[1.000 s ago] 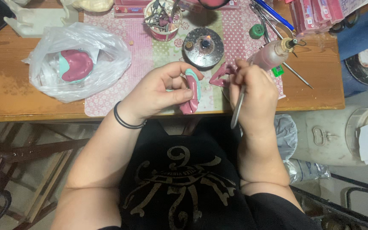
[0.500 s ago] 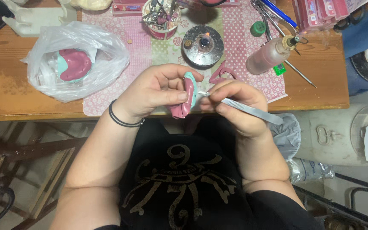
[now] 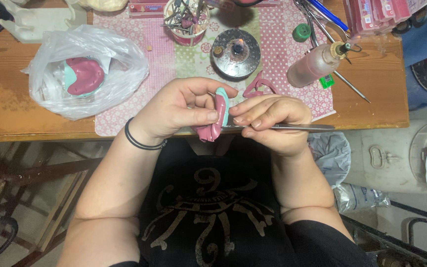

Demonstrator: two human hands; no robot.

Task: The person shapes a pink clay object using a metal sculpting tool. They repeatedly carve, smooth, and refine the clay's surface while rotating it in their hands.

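Head view: the fingers of the left hand [image 3: 184,111] are clenched around a pink and teal dental model [image 3: 217,117], thumb pressed on its near face and fingertips curled over the top, so the piece stands on edge in the air just off the table's near edge, above the person's lap. The right hand [image 3: 273,121] grasps a slim metal instrument [image 3: 292,127] between thumb and the first fingers; the tool lies nearly level, its tip touching the lower side of the model and its handle pointing out to the right past the knuckles. The two hands meet at the model, fingertips almost touching. A black band [image 3: 139,142] circles the left wrist.

Just beyond the hands, on the pink dotted mat [image 3: 282,54] that covers the middle of the wooden table [image 3: 35,106], lies a pink arch-shaped wax piece [image 3: 259,86]. Behind it, towards the far edge, stands a small round burner [image 3: 236,52] with a tiny flame. To its right a clear squeeze bottle [image 3: 317,64] lies tilted, with a green cap [image 3: 301,32] near it and thin metal tools beside it. At the far edge a cup [image 3: 186,20] holds a bundle of instruments. Near the left end of the table a crumpled clear plastic bag [image 3: 87,69] holds another pink and teal model [image 3: 82,75].
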